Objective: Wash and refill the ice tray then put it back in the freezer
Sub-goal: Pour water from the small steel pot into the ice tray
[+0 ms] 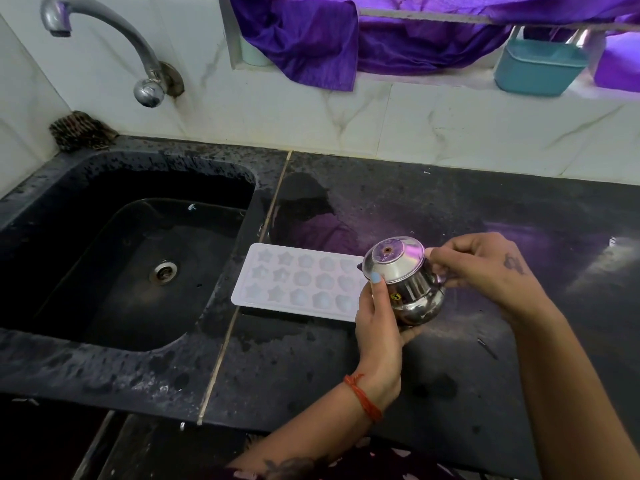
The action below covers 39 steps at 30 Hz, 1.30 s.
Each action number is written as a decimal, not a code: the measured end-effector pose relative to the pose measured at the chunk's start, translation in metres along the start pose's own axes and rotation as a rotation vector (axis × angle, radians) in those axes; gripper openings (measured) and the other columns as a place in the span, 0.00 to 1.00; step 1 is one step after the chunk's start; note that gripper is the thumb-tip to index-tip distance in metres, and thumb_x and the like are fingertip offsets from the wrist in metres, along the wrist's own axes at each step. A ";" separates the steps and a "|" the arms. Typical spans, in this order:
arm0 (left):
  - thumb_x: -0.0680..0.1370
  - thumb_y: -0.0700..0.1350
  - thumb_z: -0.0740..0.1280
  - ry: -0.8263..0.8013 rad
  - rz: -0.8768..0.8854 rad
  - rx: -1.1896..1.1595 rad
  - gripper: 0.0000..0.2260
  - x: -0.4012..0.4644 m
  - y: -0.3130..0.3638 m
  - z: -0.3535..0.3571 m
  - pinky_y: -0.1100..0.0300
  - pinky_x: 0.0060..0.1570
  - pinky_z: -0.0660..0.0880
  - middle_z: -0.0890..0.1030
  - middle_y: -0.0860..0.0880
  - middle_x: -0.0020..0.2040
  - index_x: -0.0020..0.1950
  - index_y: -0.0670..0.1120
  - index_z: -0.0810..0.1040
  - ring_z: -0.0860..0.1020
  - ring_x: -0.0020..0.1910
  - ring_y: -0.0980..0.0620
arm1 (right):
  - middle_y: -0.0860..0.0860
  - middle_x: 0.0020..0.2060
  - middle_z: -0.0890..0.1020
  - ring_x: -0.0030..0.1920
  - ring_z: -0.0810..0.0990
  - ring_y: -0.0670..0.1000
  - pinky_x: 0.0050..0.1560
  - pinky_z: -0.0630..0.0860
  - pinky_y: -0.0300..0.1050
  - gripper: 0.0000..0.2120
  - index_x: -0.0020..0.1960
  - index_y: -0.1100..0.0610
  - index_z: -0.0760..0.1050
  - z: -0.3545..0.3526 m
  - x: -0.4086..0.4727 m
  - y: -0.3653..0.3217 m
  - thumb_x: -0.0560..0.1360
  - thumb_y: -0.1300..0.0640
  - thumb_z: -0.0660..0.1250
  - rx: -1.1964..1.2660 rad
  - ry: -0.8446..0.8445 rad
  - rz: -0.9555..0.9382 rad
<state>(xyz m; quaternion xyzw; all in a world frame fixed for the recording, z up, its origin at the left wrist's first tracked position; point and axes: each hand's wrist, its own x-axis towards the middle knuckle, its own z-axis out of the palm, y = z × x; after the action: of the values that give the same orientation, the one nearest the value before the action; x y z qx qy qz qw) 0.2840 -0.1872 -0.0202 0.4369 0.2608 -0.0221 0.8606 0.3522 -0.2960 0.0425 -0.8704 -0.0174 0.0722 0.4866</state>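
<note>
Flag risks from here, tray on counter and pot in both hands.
1. The pot, held by the left hand and right hand, tilts over only the tray's right end; a pour could overshoot onto the counter.
2. The counter looks wet, so the tray may slide.
3. The tray sits near the sink edge.

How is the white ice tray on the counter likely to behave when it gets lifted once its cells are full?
The ice tray looks thin and moulded, so it will probably flex if lifted by one end. Its many shallow cells suggest water would spill with any tilt, so two hands seem wiser. The black counter beneath it looks wet, so a push would likely make it slide easily.
</note>
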 end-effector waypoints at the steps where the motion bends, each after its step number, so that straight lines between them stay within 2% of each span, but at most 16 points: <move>1: 0.79 0.60 0.55 0.011 0.007 -0.006 0.20 0.000 0.003 -0.004 0.57 0.41 0.82 0.79 0.47 0.61 0.67 0.53 0.71 0.80 0.57 0.46 | 0.56 0.32 0.84 0.36 0.82 0.50 0.41 0.81 0.45 0.10 0.32 0.58 0.81 0.004 0.001 -0.003 0.70 0.55 0.71 0.004 -0.007 -0.006; 4: 0.78 0.60 0.56 0.042 0.024 -0.012 0.21 0.001 0.012 -0.016 0.57 0.42 0.82 0.78 0.47 0.62 0.67 0.54 0.70 0.80 0.57 0.46 | 0.56 0.32 0.84 0.38 0.83 0.51 0.42 0.81 0.44 0.10 0.33 0.58 0.82 0.020 0.003 -0.014 0.70 0.53 0.71 0.003 -0.031 -0.018; 8: 0.79 0.59 0.55 0.094 0.042 -0.034 0.21 0.003 0.023 -0.033 0.53 0.43 0.82 0.78 0.46 0.62 0.68 0.52 0.70 0.80 0.56 0.45 | 0.53 0.31 0.84 0.39 0.84 0.54 0.48 0.82 0.52 0.15 0.32 0.56 0.82 0.040 0.006 -0.026 0.65 0.44 0.71 -0.035 -0.068 -0.034; 10: 0.80 0.59 0.55 0.122 0.057 -0.043 0.20 0.005 0.028 -0.041 0.52 0.44 0.82 0.79 0.46 0.61 0.67 0.52 0.71 0.81 0.56 0.46 | 0.50 0.29 0.84 0.37 0.84 0.51 0.49 0.81 0.55 0.15 0.32 0.54 0.82 0.050 0.007 -0.032 0.66 0.41 0.72 -0.067 -0.076 -0.056; 14: 0.80 0.59 0.54 0.156 0.093 -0.062 0.20 0.005 0.036 -0.057 0.53 0.44 0.82 0.78 0.47 0.61 0.67 0.51 0.71 0.80 0.57 0.46 | 0.48 0.29 0.84 0.37 0.84 0.47 0.49 0.81 0.54 0.18 0.34 0.53 0.82 0.071 0.007 -0.045 0.64 0.37 0.72 -0.093 -0.110 -0.110; 30: 0.79 0.63 0.51 0.231 0.045 -0.205 0.26 0.008 0.052 -0.088 0.53 0.40 0.82 0.78 0.43 0.62 0.71 0.50 0.69 0.81 0.53 0.44 | 0.48 0.30 0.83 0.36 0.82 0.49 0.43 0.80 0.53 0.17 0.37 0.53 0.82 0.115 0.008 -0.078 0.68 0.39 0.70 -0.350 -0.134 -0.269; 39: 0.79 0.62 0.51 0.254 0.010 -0.255 0.26 0.006 0.057 -0.090 0.55 0.36 0.82 0.78 0.42 0.61 0.70 0.48 0.69 0.81 0.53 0.39 | 0.47 0.28 0.81 0.34 0.80 0.48 0.37 0.75 0.45 0.17 0.32 0.50 0.77 0.122 0.008 -0.088 0.69 0.38 0.70 -0.454 -0.143 -0.278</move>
<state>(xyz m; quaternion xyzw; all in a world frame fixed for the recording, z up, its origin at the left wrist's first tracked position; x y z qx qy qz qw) 0.2653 -0.0828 -0.0242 0.3248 0.3659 0.0707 0.8693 0.3461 -0.1461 0.0541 -0.9392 -0.1865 0.0601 0.2818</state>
